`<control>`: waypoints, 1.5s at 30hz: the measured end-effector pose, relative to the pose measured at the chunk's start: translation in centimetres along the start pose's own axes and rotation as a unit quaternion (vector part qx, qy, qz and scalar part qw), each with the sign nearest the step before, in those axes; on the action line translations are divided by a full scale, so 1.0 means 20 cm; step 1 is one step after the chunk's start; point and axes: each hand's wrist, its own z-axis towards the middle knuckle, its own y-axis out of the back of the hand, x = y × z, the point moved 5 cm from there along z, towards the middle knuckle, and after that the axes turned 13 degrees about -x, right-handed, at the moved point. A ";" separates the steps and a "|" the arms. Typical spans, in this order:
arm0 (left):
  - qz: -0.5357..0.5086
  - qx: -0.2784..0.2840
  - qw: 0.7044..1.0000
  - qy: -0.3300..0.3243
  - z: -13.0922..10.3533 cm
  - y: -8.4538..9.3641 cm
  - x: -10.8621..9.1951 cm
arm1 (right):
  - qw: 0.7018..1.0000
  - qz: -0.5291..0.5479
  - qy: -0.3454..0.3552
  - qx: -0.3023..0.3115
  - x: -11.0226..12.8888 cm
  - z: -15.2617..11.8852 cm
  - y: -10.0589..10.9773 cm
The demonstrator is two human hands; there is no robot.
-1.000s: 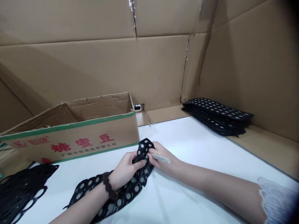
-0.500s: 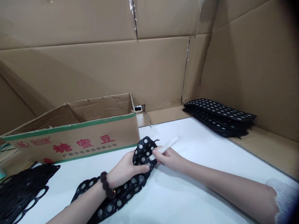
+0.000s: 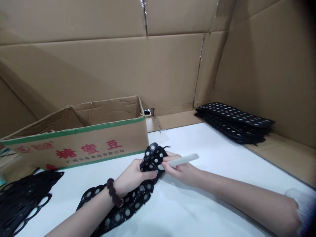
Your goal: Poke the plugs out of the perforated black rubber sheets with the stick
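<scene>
My right hand (image 3: 181, 168) is closed in a pinch grip on a white pen-shaped tool (image 3: 186, 159), its tip at the sheet's far end. My left hand (image 3: 133, 176) is closed on the black dotted sheet (image 3: 123, 210), thumb on top; the sheet runs back beneath my left wrist along the white bench (image 3: 209, 164). Left: black perforated pile (image 3: 27, 194). Beyond: open cardboard box (image 3: 98, 148), red lettering. Far right: stack of dotted black sheets (image 3: 234, 120).
</scene>
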 end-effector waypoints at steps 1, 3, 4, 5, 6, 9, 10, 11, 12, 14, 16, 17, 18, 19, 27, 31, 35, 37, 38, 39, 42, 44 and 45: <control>-0.008 -0.001 1.000 -0.003 0.00 0.00 0.00 | 1.000 -0.012 0.017 0.000 0.01 0.00 -0.01; -0.019 -0.007 1.000 -0.018 0.00 -0.01 0.00 | 0.998 -0.045 0.049 -0.005 0.03 -0.01 -0.02; -0.024 -0.012 0.999 -0.024 0.00 -0.02 0.01 | 0.996 -0.067 0.063 -0.012 0.03 0.00 -0.03; -0.027 -0.018 0.999 -0.028 0.00 -0.02 0.01 | 0.993 -0.088 0.074 -0.019 0.03 0.00 -0.04; -0.030 -0.023 0.999 -0.029 0.00 -0.02 0.01 | 0.991 -0.108 0.080 -0.024 0.03 0.01 -0.05; -0.032 -0.032 0.999 -0.030 -0.01 -0.02 0.01 | 0.985 -0.150 0.069 -0.040 0.01 0.03 -0.06; -0.030 -0.030 0.999 -0.034 -0.01 -0.02 0.00 | 0.985 -0.156 0.056 -0.046 -0.01 0.04 -0.06; -0.028 -0.025 0.999 -0.037 -0.01 -0.01 0.00 | 0.985 -0.157 0.041 -0.053 -0.01 0.04 -0.06; -0.024 -0.015 0.999 -0.039 -0.01 -0.01 -0.01 | 0.986 -0.153 0.027 -0.061 -0.02 0.05 -0.06; -0.010 0.018 0.999 -0.038 0.00 0.00 -0.02 | 0.989 -0.129 -0.002 -0.071 -0.02 0.04 -0.05; 0.017 0.058 0.997 -0.043 0.01 0.01 -0.03 | 0.991 -0.104 -0.026 -0.078 -0.01 0.02 -0.05; 0.037 0.076 0.995 -0.050 0.01 0.01 -0.04 | 0.992 -0.096 -0.034 -0.079 -0.01 0.01 -0.04; 0.062 0.090 0.992 -0.059 0.01 0.01 -0.04 | 0.992 -0.089 -0.042 -0.081 -0.01 0.00 -0.04; 0.091 0.096 0.989 -0.069 0.02 0.01 -0.05 | 0.992 -0.081 -0.051 -0.083 -0.01 0.00 -0.04; 0.321 -0.150 0.926 -0.133 0.02 0.15 -0.08 | 0.983 0.000 -0.143 -0.112 -0.09 -0.03 0.01; 0.425 -0.191 0.875 -0.132 0.02 0.17 -0.03 | 0.980 0.007 -0.163 -0.115 -0.09 -0.02 0.02; 0.456 -0.118 0.863 -0.183 0.03 0.13 0.00 | 0.972 0.016 -0.200 -0.120 -0.11 -0.03 0.03; 0.443 -0.073 0.868 -0.211 0.02 0.11 -0.01 | 0.967 0.031 -0.220 -0.125 -0.13 -0.03 0.03; 0.435 -0.059 0.870 -0.224 0.02 0.10 -0.02 | 0.964 0.037 -0.226 -0.131 -0.14 -0.03 0.03; 0.427 -0.050 0.871 -0.237 0.01 0.10 -0.03 | 0.962 0.043 -0.231 -0.141 -0.15 -0.02 0.04; 0.401 -0.049 0.876 -0.265 -0.01 0.09 -0.05 | 0.959 0.054 -0.231 -0.155 -0.17 0.00 0.06; 0.406 -0.059 0.870 -0.275 -0.01 0.09 -0.05 | 0.964 0.051 -0.216 -0.148 -0.18 0.02 0.07; 0.424 -0.065 0.859 -0.280 -0.01 0.09 -0.05 | 0.967 0.046 -0.206 -0.140 -0.17 0.03 0.07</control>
